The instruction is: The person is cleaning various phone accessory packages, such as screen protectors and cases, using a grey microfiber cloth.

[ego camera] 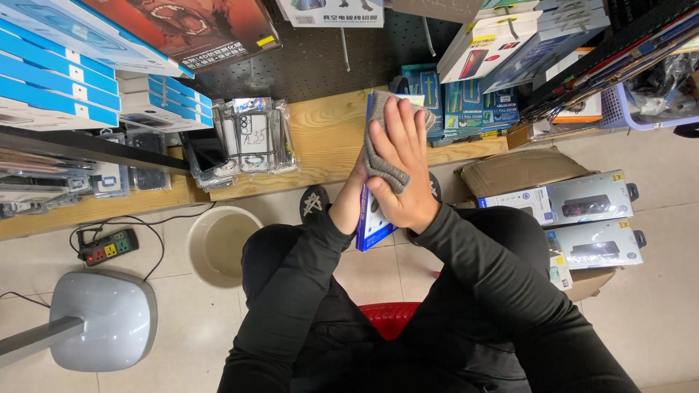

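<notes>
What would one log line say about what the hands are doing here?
left hand: holds blue flat box upright | right hand: presses grey cloth on box | below: beige bucket on floor

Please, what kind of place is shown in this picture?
Probably a small shop selling phone accessories. Stacked blue flat retail boxes sit on a low wooden shelf, clear plastic phone cases lie there, and a black pegboard wall holds hanging packages.

The low wooden shelf (320, 138) carried clear phone cases (251, 138) at its left and blue flat packages (466, 105) at its right. The tiled floor (655, 291) bore a power strip (108, 246), a round bucket (218, 244), a grey fan base (102, 320) and a cardboard box (517, 169).
</notes>
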